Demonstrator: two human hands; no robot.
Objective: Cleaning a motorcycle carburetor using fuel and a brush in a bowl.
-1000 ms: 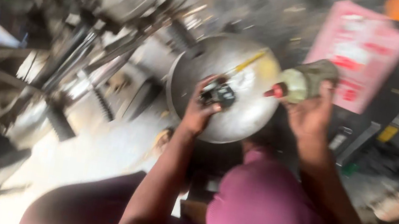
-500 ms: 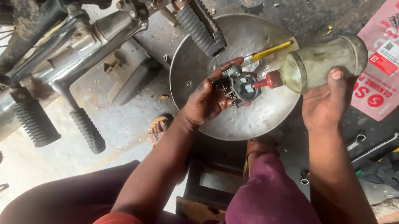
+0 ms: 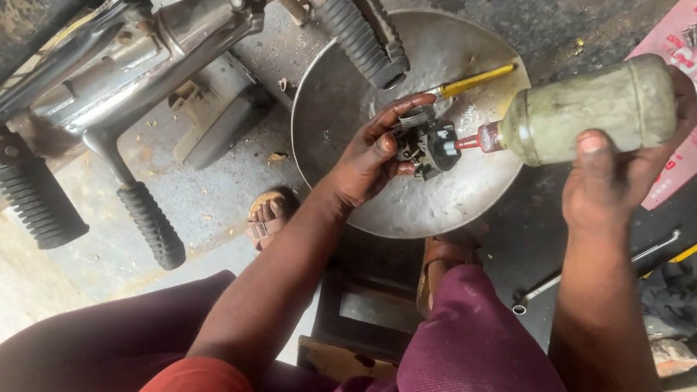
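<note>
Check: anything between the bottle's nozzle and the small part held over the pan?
Nothing visible. The bottle, tilted in the right hand, has its red nozzle right at the dark part held in the left hand above the metal pan.

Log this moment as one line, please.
left hand: holds small dark engine part over metal bowl | right hand: holds tilted bottle, red nozzle at part | yellow-handled tool in bowl
</note>
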